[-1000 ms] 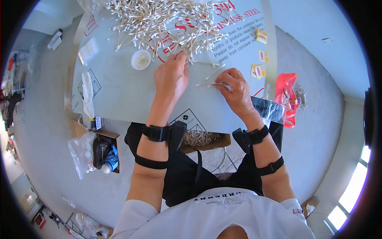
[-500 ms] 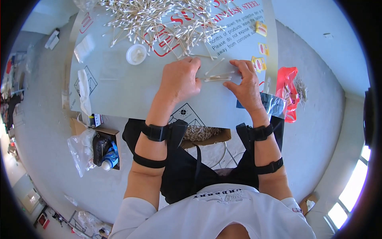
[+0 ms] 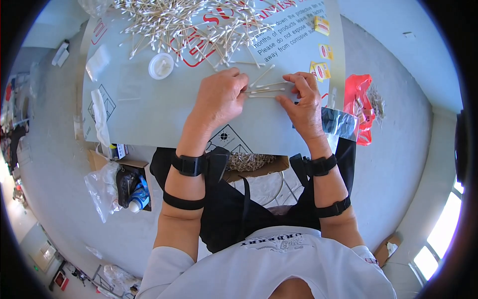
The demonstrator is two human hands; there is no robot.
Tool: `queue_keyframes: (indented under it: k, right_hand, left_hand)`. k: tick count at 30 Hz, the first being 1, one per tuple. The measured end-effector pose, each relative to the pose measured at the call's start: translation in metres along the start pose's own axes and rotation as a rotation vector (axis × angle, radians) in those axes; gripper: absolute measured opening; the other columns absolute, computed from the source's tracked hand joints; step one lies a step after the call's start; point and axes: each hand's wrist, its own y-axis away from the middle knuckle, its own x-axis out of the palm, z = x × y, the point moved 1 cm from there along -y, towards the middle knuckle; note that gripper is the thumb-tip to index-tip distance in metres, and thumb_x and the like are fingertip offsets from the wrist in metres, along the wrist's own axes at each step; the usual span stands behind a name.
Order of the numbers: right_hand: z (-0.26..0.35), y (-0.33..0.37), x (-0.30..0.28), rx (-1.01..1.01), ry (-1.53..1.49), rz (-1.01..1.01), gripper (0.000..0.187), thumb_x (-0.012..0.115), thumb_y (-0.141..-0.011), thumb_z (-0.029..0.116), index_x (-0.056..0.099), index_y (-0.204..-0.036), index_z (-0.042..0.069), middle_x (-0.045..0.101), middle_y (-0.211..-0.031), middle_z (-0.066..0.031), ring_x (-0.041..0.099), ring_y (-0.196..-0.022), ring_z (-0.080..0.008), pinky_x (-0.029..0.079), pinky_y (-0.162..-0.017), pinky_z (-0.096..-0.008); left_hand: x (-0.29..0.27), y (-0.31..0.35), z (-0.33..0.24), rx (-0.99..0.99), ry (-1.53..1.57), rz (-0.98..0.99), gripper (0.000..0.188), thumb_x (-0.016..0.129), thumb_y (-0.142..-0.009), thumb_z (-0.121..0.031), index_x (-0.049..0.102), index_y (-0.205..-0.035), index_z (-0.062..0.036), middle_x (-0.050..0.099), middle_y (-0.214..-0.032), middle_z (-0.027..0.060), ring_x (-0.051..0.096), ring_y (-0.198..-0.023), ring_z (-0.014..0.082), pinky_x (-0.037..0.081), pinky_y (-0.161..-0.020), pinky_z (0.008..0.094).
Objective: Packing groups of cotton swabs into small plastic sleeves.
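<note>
Left hand (image 3: 220, 94) curls, its grip hidden; right hand (image 3: 303, 99) parts thumb and fingers; swabs (image 3: 267, 90) lie between, at the left's 3 o'clock; cup (image 3: 161, 66) at its 10, pile (image 3: 169, 25) at 11, on the worktop (image 3: 149, 119).

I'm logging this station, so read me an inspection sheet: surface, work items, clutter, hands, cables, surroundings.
Surface: tabletop, grey with red and black print.
Job's things: cotton swab pile at the far side; several loose swabs closer in.
Clutter: round white tub, left side; yellow packets, right side.
Hands: left hand curled by the loose swabs' left ends, contact unclear; right hand open at their right ends.
Cables: nothing seen.
Surroundings: red plastic bag at right; open cardboard box at left.
</note>
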Motion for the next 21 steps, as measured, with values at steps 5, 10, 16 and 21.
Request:
queue_keyframes:
  k: [5,10,16,21]
  right_hand:
    - [0.001,0.001,-0.001,0.012,0.013,0.020,0.048,0.075,-0.066,0.001,0.061,-0.112,0.003,0.051,-0.114,-0.0109,0.058,-0.086,-0.0239,0.053,-0.077,-0.0328]
    - [0.000,0.000,-0.004,0.010,0.055,0.032,0.052,0.075,-0.065,0.000,0.060,-0.115,0.001,0.049,-0.117,-0.0126,0.059,-0.093,-0.0262,0.053,-0.082,-0.0338]
    - [0.000,0.000,-0.004,0.018,0.053,0.123,0.056,0.074,-0.065,-0.001,0.058,-0.119,0.002,0.049,-0.117,-0.0133,0.058,-0.095,-0.0272,0.052,-0.085,-0.0344]
    - [0.006,-0.007,-0.008,-0.003,0.022,0.105,0.066,0.077,-0.062,-0.003,0.057,-0.124,0.007,0.051,-0.115,-0.0075,0.053,-0.083,-0.0172,0.049,-0.076,-0.0287]
  left_hand:
    - [0.002,-0.001,-0.001,0.030,-0.060,-0.036,0.007,0.066,-0.075,-0.005,0.059,-0.076,-0.0044,0.057,-0.076,0.0076,0.060,-0.072,0.0294,0.047,-0.062,0.0396]
    - [0.003,-0.002,-0.002,0.036,-0.059,-0.036,0.007,0.067,-0.076,-0.006,0.060,-0.077,-0.0044,0.058,-0.076,0.0078,0.060,-0.072,0.0299,0.048,-0.062,0.0402]
    - [0.009,-0.004,-0.005,0.061,-0.016,-0.076,0.015,0.070,-0.074,-0.008,0.059,-0.084,-0.0050,0.060,-0.083,0.0078,0.062,-0.078,0.0294,0.050,-0.066,0.0400]
    - [0.009,-0.006,-0.009,0.058,-0.019,-0.148,0.027,0.073,-0.069,-0.009,0.057,-0.091,-0.0038,0.060,-0.092,0.0101,0.061,-0.088,0.0299,0.052,-0.072,0.0397]
